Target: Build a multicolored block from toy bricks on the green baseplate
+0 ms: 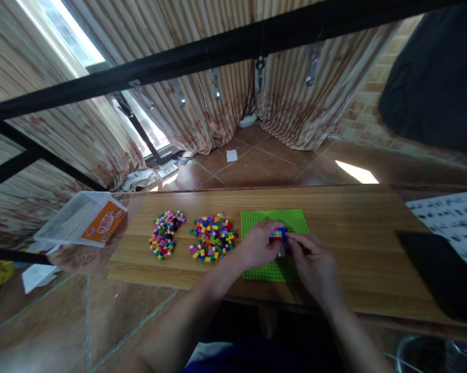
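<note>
A green baseplate [272,220] lies on a wooden table [350,223]. Over its middle, both hands meet on a small build of coloured bricks [279,234], red, blue and yellow. My left hand [256,245] grips the build from the left side. My right hand [314,264] pinches it from the right, fingers closed on its edge. Left of the plate lie two heaps of small loose bricks: a round mixed pile [213,237] and a curved pile [165,233] further left.
A clear plastic box with an orange label [86,217] sits at the table's left end. A dark object [443,269] and a printed sheet [451,217] lie at the right. A black metal frame [217,52] crosses overhead. Tiled floor and curtains lie beyond.
</note>
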`<action>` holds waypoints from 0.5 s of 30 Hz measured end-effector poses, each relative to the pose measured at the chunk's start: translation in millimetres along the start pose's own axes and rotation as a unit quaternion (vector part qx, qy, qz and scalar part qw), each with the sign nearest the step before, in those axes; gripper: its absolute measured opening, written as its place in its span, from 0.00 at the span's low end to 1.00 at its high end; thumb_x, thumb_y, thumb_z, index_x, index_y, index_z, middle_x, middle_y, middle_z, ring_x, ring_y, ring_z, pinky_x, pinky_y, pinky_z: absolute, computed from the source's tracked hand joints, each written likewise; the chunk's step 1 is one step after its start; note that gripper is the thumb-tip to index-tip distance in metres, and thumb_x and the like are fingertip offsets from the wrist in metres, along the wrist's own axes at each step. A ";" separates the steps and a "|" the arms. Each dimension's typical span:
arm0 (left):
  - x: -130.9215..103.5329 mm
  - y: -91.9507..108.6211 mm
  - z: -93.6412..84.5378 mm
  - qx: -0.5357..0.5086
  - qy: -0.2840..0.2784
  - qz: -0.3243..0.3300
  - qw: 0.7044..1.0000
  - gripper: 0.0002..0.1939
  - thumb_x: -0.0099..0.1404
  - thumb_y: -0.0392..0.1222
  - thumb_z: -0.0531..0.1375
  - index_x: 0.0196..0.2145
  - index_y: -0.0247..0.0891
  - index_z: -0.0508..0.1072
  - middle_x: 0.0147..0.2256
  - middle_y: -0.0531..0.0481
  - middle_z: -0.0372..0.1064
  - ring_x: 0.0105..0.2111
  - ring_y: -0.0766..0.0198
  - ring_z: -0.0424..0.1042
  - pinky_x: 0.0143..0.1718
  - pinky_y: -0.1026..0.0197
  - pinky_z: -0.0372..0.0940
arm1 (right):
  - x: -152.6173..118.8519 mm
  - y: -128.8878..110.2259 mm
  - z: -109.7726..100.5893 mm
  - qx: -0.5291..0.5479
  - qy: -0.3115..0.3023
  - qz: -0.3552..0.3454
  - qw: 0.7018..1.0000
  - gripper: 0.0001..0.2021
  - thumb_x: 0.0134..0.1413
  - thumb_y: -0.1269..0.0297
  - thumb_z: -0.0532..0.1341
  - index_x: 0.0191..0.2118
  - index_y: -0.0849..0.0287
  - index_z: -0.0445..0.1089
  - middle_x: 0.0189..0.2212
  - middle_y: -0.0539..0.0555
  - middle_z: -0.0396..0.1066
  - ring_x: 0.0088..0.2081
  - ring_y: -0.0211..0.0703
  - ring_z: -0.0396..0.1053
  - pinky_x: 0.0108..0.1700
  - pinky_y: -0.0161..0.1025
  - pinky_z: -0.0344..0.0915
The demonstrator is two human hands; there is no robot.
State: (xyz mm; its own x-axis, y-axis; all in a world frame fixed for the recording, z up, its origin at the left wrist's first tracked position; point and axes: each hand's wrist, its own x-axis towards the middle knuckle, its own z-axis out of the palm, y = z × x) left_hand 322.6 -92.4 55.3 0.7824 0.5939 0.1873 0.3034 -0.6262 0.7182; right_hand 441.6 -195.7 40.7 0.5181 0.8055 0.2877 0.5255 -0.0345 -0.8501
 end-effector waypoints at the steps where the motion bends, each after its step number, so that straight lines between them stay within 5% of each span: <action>1: 0.0 -0.1 0.1 -0.004 0.001 -0.001 1.000 0.20 0.58 0.31 0.55 0.49 0.38 0.70 0.45 0.47 0.73 0.47 0.57 0.71 0.52 0.53 0.67 | 0.5 2.4 0.3 0.027 0.003 0.016 0.999 0.12 0.57 0.58 0.58 0.38 0.55 0.77 0.36 0.55 0.76 0.37 0.44 0.72 0.41 0.43 0.68; 7: -1.3 1.2 0.9 -0.029 0.005 -0.025 0.999 0.20 0.59 0.35 0.58 0.51 0.37 0.69 0.45 0.46 0.73 0.47 0.57 0.72 0.52 0.53 0.67 | 4.6 16.3 7.0 0.131 0.026 0.128 0.983 0.11 0.48 0.56 0.65 0.34 0.56 0.78 0.34 0.54 0.77 0.35 0.45 0.73 0.42 0.44 0.68; 15: -0.7 2.1 5.4 -0.095 0.022 -0.053 0.994 0.22 0.62 0.34 0.54 0.55 0.37 0.65 0.49 0.44 0.71 0.49 0.58 0.71 0.54 0.53 0.66 | 11.6 20.3 4.9 0.128 0.005 0.124 0.984 0.12 0.44 0.55 0.67 0.31 0.57 0.78 0.33 0.54 0.77 0.34 0.44 0.73 0.41 0.44 0.68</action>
State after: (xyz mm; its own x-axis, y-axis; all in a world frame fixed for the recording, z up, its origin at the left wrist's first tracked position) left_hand 325.6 -96.9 53.0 0.7263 0.6751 0.1293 0.2721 -0.4551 0.8478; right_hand 455.0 -184.2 24.7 0.6164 0.7850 0.0617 0.1968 -0.0776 -0.9774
